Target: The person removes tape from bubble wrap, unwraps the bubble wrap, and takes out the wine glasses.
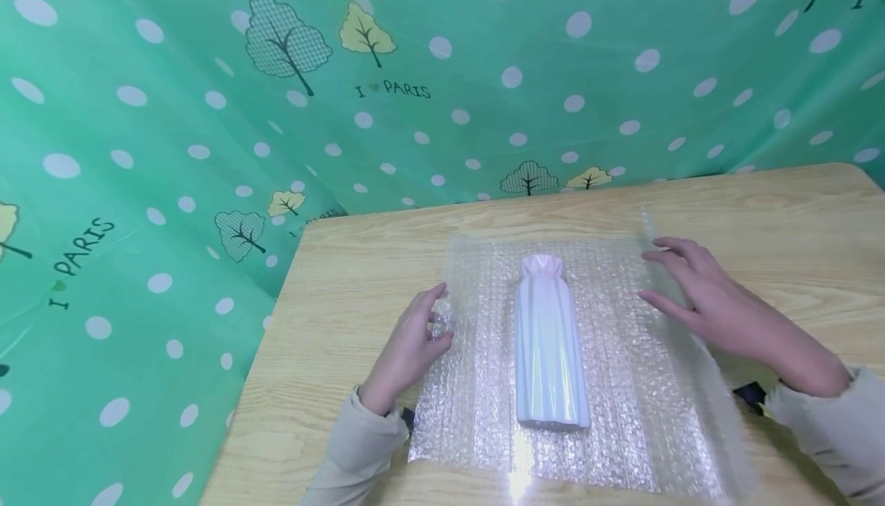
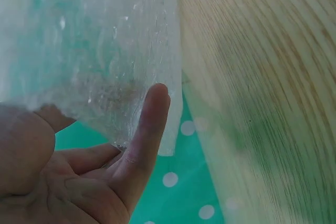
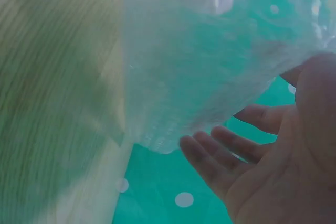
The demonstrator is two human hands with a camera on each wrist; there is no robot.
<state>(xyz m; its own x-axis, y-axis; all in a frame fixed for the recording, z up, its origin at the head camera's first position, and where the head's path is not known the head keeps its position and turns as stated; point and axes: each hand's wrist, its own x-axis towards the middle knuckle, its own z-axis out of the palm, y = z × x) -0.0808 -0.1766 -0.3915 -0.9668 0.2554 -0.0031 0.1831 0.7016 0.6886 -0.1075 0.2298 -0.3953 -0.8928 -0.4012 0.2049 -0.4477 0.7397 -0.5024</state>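
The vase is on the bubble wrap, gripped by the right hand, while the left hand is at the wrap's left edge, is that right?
Not quite: the right hand isn't gripping the vase but is at the right edge of the bubble wrap, as the head view shows. The vase is on the bubble wrap, with the left hand at its left edge.

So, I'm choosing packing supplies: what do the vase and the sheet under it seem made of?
Vase: probably glazed ceramic, possibly glossy plastic; bright highlights streak its smooth, pleated sides.
Sheet: most likely plastic bubble wrap, shiny and see-through, with rows of small bumps.
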